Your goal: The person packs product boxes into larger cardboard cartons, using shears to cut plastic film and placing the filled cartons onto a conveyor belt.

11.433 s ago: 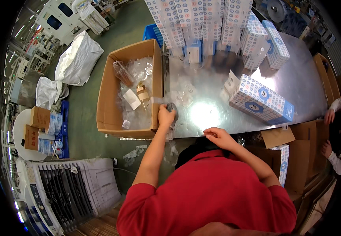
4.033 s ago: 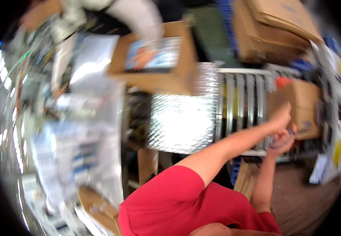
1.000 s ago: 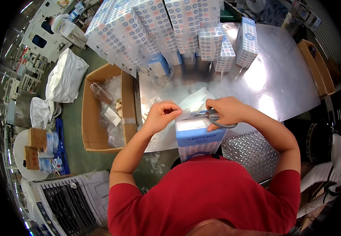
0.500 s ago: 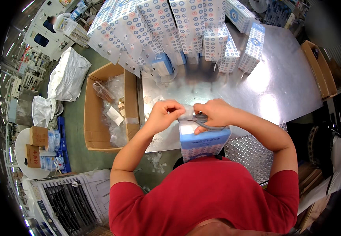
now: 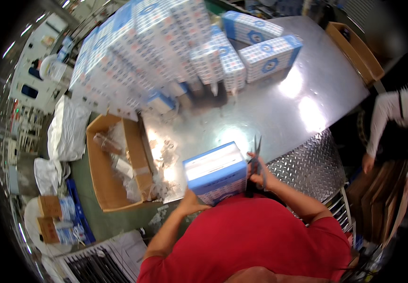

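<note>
Two hands: left [image 5: 191,205] grips a blue-white carton [image 5: 216,171], right [image 5: 260,175] clasps scissors [image 5: 256,152].

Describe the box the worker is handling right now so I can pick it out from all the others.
On the steel table, find its near edge, in front of the red shirt. The blue-and-white box there is steadied by the left hand, with scissors beside it; the other boxes are stacked at the far side.

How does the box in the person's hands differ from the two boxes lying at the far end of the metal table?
The held box is off the table, gripped at its lower left by the left hand, with the right hand and scissors beside it. The two far boxes lie flat on the metal table, untouched. All are white with a blue pattern.
</note>
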The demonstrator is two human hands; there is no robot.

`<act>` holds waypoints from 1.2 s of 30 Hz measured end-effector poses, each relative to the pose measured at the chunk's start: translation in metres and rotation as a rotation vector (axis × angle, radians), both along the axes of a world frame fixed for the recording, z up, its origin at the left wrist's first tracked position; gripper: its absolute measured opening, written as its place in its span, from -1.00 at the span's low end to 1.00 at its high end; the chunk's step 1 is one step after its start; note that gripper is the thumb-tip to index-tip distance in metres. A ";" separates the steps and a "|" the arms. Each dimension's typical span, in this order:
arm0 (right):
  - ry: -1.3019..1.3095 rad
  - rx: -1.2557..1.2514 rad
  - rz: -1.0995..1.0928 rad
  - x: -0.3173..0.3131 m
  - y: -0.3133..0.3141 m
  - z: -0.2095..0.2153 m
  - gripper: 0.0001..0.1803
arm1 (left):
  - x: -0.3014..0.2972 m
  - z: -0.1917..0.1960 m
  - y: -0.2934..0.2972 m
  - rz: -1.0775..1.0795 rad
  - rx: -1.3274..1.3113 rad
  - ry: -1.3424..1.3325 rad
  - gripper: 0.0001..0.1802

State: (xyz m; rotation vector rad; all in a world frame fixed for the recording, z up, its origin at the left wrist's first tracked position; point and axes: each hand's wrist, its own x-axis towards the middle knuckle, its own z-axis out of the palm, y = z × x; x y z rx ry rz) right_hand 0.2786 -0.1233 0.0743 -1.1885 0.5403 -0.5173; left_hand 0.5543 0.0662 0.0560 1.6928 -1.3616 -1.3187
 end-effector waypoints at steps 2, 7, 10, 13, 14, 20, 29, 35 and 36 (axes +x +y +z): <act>-0.003 0.006 -0.229 -0.004 0.018 -0.006 0.03 | -0.039 -0.018 -0.037 0.044 -0.080 0.101 0.13; -0.227 -0.176 -1.113 -0.097 -0.029 0.024 -0.52 | -0.122 0.112 -0.205 -0.123 -0.547 -0.349 -0.11; -0.229 -0.174 -1.328 -0.162 -0.035 0.034 -0.53 | -0.199 0.129 -0.316 -0.349 -0.589 -0.635 -0.21; -0.222 -0.044 -1.461 -0.204 0.003 0.025 -0.53 | -0.246 0.100 -0.408 -0.529 -0.415 -0.774 -0.30; -0.189 -0.012 -1.507 -0.214 0.025 0.019 -0.54 | -0.252 0.082 -0.444 -0.555 -0.460 -0.797 -0.30; 0.150 0.204 -1.649 -0.228 0.167 -0.020 -0.50 | -0.140 0.098 -0.577 -0.270 -0.552 -1.234 0.11; 0.268 -0.274 -0.929 -0.169 0.033 -0.004 -0.18 | -0.110 0.053 -0.447 -0.044 -0.057 0.234 0.05; 0.047 -0.169 -0.652 -0.099 -0.052 0.016 0.11 | -0.074 0.007 -0.171 0.038 -0.084 0.650 0.24; -0.029 -0.111 -0.543 -0.086 -0.053 0.014 0.15 | -0.076 0.010 -0.142 0.026 -0.042 0.641 0.27</act>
